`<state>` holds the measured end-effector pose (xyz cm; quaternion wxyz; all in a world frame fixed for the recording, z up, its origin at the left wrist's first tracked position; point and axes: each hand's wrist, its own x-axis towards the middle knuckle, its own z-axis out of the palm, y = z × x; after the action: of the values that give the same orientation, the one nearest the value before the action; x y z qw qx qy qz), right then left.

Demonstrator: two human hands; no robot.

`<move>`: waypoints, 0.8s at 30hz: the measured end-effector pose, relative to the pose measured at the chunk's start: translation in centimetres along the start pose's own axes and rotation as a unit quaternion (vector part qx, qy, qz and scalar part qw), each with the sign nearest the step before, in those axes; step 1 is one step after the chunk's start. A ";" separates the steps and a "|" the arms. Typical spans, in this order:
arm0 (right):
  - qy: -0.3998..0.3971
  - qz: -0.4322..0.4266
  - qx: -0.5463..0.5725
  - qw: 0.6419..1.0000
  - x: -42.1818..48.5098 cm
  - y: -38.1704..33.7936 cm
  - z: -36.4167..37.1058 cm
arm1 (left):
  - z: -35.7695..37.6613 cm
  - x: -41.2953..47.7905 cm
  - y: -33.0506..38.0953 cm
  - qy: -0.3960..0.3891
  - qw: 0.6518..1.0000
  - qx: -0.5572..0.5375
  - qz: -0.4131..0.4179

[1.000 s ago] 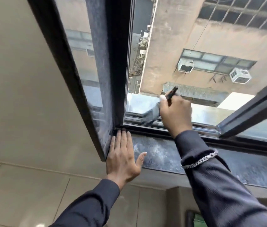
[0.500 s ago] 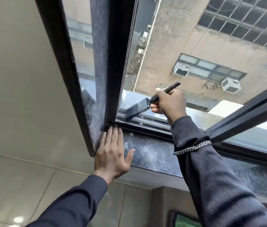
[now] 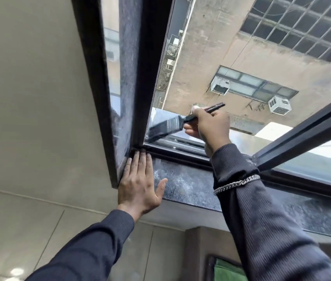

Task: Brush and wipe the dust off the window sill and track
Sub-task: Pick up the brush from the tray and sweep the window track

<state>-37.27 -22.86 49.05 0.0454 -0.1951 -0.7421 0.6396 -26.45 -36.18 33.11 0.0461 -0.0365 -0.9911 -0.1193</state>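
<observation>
My right hand (image 3: 209, 126) grips the dark handle of a flat brush (image 3: 166, 126). Its bristles point left and touch the metal window track (image 3: 181, 146) near the left corner of the open window. My left hand (image 3: 140, 183) lies flat, fingers together, on the dark speckled stone sill (image 3: 187, 185) at its left end, fingertips against the frame corner. Pale dust marks the sill beside that hand.
A dark vertical window frame (image 3: 142, 78) rises at the left. A sliding sash bar (image 3: 302, 138) crosses at the right. Outside stands a beige building with air-conditioner units (image 3: 279, 105). Something green (image 3: 227, 270) sits below the sill.
The brush has swept left along the track toward the corner, my right hand following it. My left hand has stayed flat on the sill.
</observation>
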 end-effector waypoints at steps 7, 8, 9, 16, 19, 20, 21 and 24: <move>0.158 -0.277 -0.539 0.779 0.7 1.6 -4.8 | 0.2 0.1 0.0 0.002 1.000 -0.005 0.000; 0.164 -0.292 -0.572 0.748 0.6 1.4 -5.1 | 0.2 0.1 0.1 0.000 1.000 -0.008 0.001; 0.163 -0.282 -0.599 0.731 0.6 1.3 -5.0 | 0.2 0.0 0.1 -0.002 1.000 -0.010 0.001; 0.043 -0.073 -0.166 0.983 -0.7 0.8 -0.1 | -0.1 -0.1 0.2 0.015 1.000 -0.018 0.000; 0.036 0.055 0.042 0.997 0.0 1.3 -0.4 | 0.0 -0.1 0.1 0.023 1.000 -0.014 0.002; 0.059 0.035 -0.063 0.996 0.2 1.8 -1.2 | 0.1 -0.1 0.1 0.028 0.999 -0.015 0.002; 0.086 -0.016 -0.213 0.973 0.2 2.2 -2.4 | 0.2 -0.1 0.1 0.030 0.999 -0.016 0.003; 0.140 -0.220 -0.456 0.851 -0.7 3.0 -6.3 | 0.2 -0.1 -0.1 0.025 1.000 -0.010 0.001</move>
<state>-33.90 -16.89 47.42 0.1942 -0.1131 -0.9598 0.1681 -26.40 -36.21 32.88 0.0705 -0.0348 -0.9884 -0.1297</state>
